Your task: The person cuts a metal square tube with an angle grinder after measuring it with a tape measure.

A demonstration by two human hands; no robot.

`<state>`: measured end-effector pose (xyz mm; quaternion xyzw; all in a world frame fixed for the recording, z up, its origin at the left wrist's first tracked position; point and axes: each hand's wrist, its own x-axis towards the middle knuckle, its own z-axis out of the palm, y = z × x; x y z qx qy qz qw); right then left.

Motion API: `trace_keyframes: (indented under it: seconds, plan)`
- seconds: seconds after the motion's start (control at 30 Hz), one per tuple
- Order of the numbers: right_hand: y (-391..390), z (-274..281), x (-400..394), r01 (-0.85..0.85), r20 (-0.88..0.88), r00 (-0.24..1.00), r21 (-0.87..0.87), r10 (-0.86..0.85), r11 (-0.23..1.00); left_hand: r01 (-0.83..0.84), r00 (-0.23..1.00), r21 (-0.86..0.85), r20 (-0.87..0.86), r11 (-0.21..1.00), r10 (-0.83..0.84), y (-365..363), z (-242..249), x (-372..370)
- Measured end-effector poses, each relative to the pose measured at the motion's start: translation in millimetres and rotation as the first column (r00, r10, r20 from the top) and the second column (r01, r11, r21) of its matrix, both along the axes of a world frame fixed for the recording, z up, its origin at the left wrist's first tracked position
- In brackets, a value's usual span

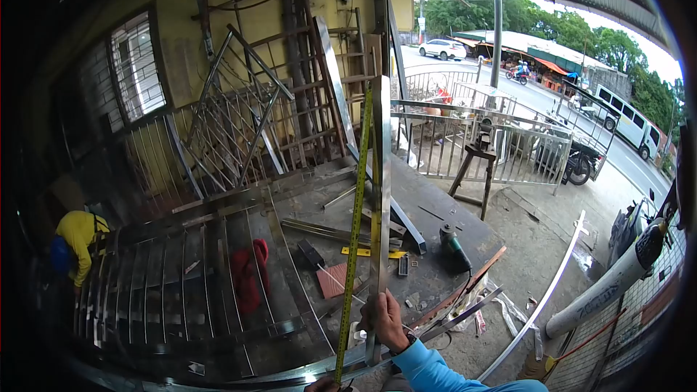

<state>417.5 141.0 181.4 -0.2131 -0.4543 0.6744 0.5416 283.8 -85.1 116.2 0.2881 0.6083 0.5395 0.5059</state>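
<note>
My right hand (pixel 388 323), in a light blue sleeve, is wrapped round the lower part of a long, shiny square metal tube (pixel 380 196) that stands up in front of me. Beside the tube on its left runs the extended yellow blade of a tape measure (pixel 355 236), nearly parallel to it. At the bottom edge of the view, my left hand (pixel 321 385) shows only in part, closed at the lower end of the blade. The tape's case is not visible.
A metal-topped table (pixel 428 189) carries a green angle grinder (pixel 454 250), a yellow level (pixel 374 252) and metal offcuts. On the left lies a barred metal frame (pixel 196 276) with a red cloth (pixel 249 276). A person in yellow (pixel 80 239) bends over its far end. A vise stand (pixel 479 160) stands beyond.
</note>
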Motion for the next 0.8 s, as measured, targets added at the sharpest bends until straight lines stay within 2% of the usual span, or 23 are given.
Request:
trace_keyframes:
  seconds: [0.03,0.1,0.13,0.17,0.23,0.37,0.43,0.57,0.63,0.73,0.77,0.8]
  plan:
    - [-3.1,0.8,-1.6,-0.003,0.001,1.0,-0.002,0.003,1.0,-0.003,1.0,-0.002,0.001,1.0,0.003,-1.4,9.2,4.9]
    - [-9.7,4.1,-4.3,0.019,0.023,1.0,-0.012,-0.018,1.0,-0.117,0.984,-0.019,0.135,0.993,0.118,-5.2,17.8,10.0]
    - [-11.5,1.9,-5.7,0.016,0.024,1.0,-0.012,-0.015,1.0,-0.045,0.997,-0.063,0.06,0.997,0.048,-8.4,8.8,1.1]
    - [-13.0,-2.4,-7.0,0.008,0.024,1.0,-0.011,-0.008,1.0,-0.047,0.997,-0.063,0.061,0.997,0.05,-10.2,6.7,-0.4]
    - [-16.6,-1.8,-8.9,0.003,0.024,1.0,-0.01,-0.003,1.0,-0.039,0.993,0.037,-0.106,0.999,0.043,-13.0,3.8,-2.4]
    - [-21.9,2.8,-12.5,-0.001,0.05,0.999,-0.034,0.002,0.999,0.019,0.992,-0.084,-0.125,0.996,-0.03,-23.1,-16.9,-5.2]
    - [-22.7,4.3,-14.3,-0.013,0.039,0.999,-0.028,0.014,1.0,-0.02,0.999,-0.014,0.031,1.0,0.02,-25.2,-20.9,-3.0]
    - [-26.6,6.6,-18.6,-0.005,0.042,0.999,-0.038,0.007,0.999,-0.007,0.998,-0.068,0.06,0.998,0.011,-23.8,-5.0,-4.3]
    - [-27.3,7.8,-20.5,-0.012,0.031,0.999,-0.019,0.013,1.0,0.017,0.985,-0.136,-0.165,0.991,-0.04,-22.1,20.2,-6.5]
    - [-27.3,8.2,-24.3,-0.037,0.014,0.999,0.003,0.037,0.999,0.03,0.99,-0.13,-0.133,0.991,-0.047,-20.2,14.3,-6.5]
    - [-23.5,5.2,-30.0,0.094,0.061,0.993,0.152,-0.104,0.984,0.036,0.992,-0.134,-0.113,0.99,-0.051,-21.4,9.2,-5.2]
    - [-23.9,7.2,-33.4,0.207,0.093,0.965,0.299,-0.245,0.932,-0.011,1.0,-0.047,-0.028,0.999,0.01,-14.8,-14.6,-4.6]
